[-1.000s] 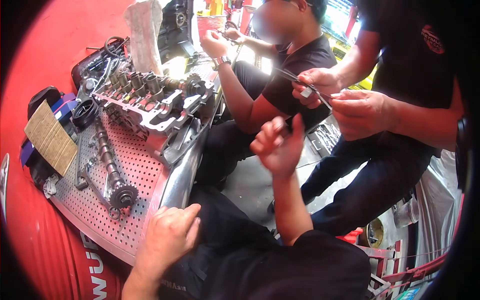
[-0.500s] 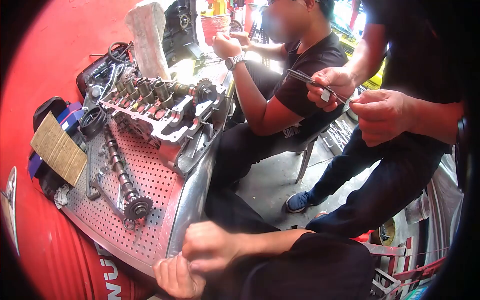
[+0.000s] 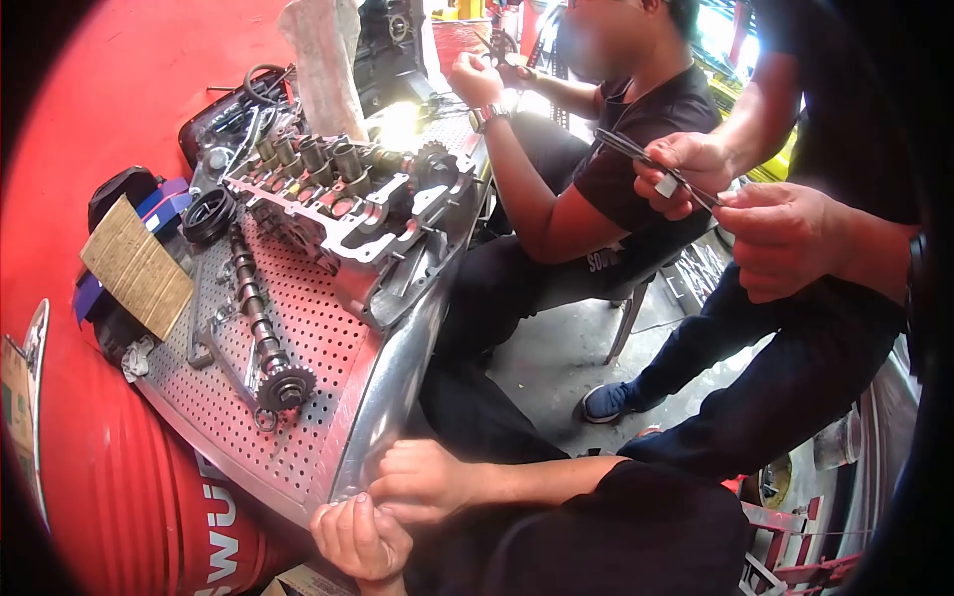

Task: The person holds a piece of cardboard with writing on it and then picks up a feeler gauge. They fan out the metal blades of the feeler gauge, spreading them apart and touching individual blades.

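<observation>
At the near corner of the metal bench, my right hand is closed, with its fingers curled inward. Just below it, my left hand is turned with its curled fingertips upward, close against the right hand. I see nothing held in either one. Nearest to them on the perforated bench top lies a camshaft with a toothed gear at its near end. Farther back sits an engine cylinder head with several upright cylindrical parts along it.
A seated person works beyond the bench. At right, a standing person's hands hold thin dark rods with a white tag. Cardboard, a black ring and a red drum are at left.
The view has shifted, so the bench and people appear farther right. My hands have separated slightly, and the left fingers show more clearly. The standing person still holds the rods.
</observation>
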The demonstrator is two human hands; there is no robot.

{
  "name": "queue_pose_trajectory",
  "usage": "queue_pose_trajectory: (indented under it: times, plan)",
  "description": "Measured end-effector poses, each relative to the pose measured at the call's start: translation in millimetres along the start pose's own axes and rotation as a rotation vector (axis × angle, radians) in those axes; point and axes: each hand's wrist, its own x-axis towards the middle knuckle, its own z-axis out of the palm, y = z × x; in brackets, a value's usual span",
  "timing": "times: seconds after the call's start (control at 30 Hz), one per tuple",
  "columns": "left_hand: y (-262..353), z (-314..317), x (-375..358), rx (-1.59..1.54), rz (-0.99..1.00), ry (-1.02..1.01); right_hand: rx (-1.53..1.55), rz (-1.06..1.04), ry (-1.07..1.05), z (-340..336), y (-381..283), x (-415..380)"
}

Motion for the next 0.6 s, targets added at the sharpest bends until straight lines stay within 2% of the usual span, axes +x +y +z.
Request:
queue_pose_trajectory:
  times: [0.4,0.43,0.53,0.6]
  plan:
    - [-1.5,-2.8,-5.4,-0.005,-0.002,-0.003,0.127,0.128,-0.049,-10.5,1.2,-9.2]
    - [-1.7,-3.1,-4.4,-0.001,0.006,-0.004,0.070,0.123,-0.071,-22.9,-4.2,-2.3]
    - [-2.8,-1.0,-0.3,-0.004,0.015,0.013,-0.059,-0.015,0.073,-59.2,-13.9,24.4]
    - [1.7,-2.6,5.1,-0.015,0.028,0.025,-0.107,-0.021,0.238,-86.9,-22.4,39.7]
